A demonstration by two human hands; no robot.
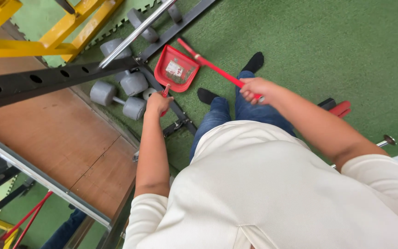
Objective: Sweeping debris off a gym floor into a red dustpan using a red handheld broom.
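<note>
1. Your left hand [157, 102] is closed around the handle of the red dustpan [177, 69], which lies on the green floor [328, 46] just beside the grey dumbbells [120, 90].
2. Your right hand [254, 88] grips the red broom stick [213, 67]; its end touches the pan.
3. Keep the pan edge flat on the floor.
4. Sweep with short strokes toward the pan.

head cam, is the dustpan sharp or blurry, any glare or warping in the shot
Head view: the red dustpan is fairly sharp, debris inside visible; light is soft and even, shadows faint; a bright glare streak runs along the chrome bar; wide-angle distortion bends the black rack beam; the left hand and right hand show slight softness only.
</note>
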